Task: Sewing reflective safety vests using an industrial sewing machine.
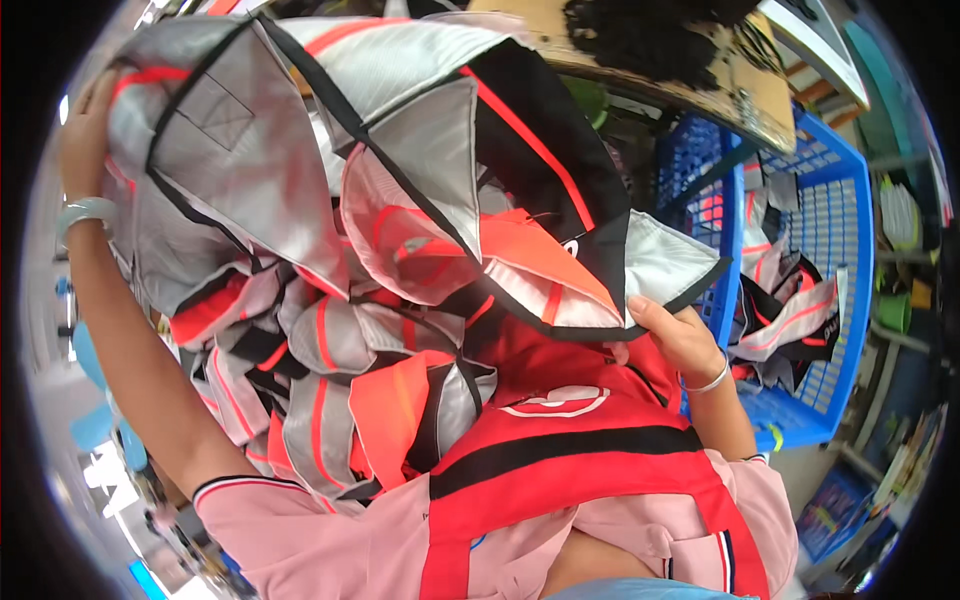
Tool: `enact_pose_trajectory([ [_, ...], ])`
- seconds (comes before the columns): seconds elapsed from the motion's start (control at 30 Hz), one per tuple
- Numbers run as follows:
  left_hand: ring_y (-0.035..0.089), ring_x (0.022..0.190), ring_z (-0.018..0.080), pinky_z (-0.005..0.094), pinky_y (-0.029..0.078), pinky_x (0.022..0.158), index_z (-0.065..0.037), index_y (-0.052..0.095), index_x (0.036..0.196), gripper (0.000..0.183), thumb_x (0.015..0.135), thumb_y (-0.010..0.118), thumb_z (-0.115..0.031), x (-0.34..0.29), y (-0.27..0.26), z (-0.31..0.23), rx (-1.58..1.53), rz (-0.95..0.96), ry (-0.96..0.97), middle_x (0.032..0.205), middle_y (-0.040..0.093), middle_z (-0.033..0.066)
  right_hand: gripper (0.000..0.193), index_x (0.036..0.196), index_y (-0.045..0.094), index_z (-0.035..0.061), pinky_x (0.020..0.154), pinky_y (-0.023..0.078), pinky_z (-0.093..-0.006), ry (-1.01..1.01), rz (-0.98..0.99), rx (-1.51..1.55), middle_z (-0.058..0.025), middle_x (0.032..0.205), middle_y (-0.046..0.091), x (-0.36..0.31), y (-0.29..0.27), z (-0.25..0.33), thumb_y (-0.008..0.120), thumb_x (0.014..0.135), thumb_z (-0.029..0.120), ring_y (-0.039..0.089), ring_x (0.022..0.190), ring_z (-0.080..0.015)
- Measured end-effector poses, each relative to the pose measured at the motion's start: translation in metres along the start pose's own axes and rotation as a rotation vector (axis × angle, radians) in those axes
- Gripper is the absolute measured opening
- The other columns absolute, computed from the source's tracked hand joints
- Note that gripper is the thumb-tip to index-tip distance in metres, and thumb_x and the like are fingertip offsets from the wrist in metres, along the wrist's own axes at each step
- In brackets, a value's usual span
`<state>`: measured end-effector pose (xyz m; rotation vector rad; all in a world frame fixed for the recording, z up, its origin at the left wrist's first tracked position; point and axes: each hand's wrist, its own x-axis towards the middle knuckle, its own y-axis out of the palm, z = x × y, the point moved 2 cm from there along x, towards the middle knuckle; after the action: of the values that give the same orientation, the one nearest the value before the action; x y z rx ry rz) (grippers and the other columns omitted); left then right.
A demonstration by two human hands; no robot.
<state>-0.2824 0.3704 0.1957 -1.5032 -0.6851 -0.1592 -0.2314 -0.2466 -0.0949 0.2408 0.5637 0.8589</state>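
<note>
White marking [571,246] on held black cloth [572,130]

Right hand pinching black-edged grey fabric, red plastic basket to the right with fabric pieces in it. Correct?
No: the basket is blue, not red, as the head view shows. The rest holds: the right hand pinches black-edged grey fabric, and the basket to the right has fabric pieces in it.

Under a corner of the grey fabric [420,130], fingers of the right hand [683,338] are partly hidden. The wooden surface [768,118] is cut off above; its black heap [640,42] cannot be identified. The blue basket [852,320] is partly covered.
</note>
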Motion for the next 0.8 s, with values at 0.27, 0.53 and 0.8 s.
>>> enact_pose_trajectory([
  [0.27, 0.058, 0.112, 0.0305, 0.0401, 0.044, 0.097, -0.008, 0.061, 0.118, 0.051, 0.071, 0.078, -0.019, -0.093, 0.124, -0.323, -0.286, 0.265, 0.71, 0.118, 0.062, 0.0112, 0.021, 0.102, 0.058, -0.0018, 0.057, 0.051, -0.0286, -0.003, -0.281, 0.064, -0.0114, 0.078, 0.063, 0.005, -0.015, 0.003, 0.051, 0.097, 0.018, 0.062, 0.063, -0.0177],
  [0.53, 0.06, 0.094, 0.0265, 0.0427, 0.043, 0.095, -0.007, 0.06, 0.111, 0.052, 0.066, 0.076, -0.024, -0.214, 0.235, -0.386, -0.462, 0.539, 1.075, 0.093, 0.063, 0.0094, 0.026, 0.103, 0.059, -0.0014, 0.059, 0.052, -0.0314, -0.208, -0.116, 0.374, -0.0114, 0.076, 0.065, 0.0, -0.053, 0.022, 0.05, 0.097, 0.022, 0.062, 0.059, -0.0187],
  [0.8, 0.058, 0.056, 0.0301, 0.04, 0.044, 0.054, -0.009, 0.062, 0.108, 0.026, 0.083, 0.064, -0.015, -0.186, 0.197, -0.399, -0.653, 0.591, 0.884, 0.065, 0.061, 0.0104, 0.022, 0.104, 0.064, 0.0024, 0.081, 0.049, -0.0321, -0.833, -0.654, -0.91, -0.008, 0.096, 0.065, -0.033, -0.061, 0.098, 0.062, 0.089, 0.019, 0.062, 0.09, -0.0217],
])
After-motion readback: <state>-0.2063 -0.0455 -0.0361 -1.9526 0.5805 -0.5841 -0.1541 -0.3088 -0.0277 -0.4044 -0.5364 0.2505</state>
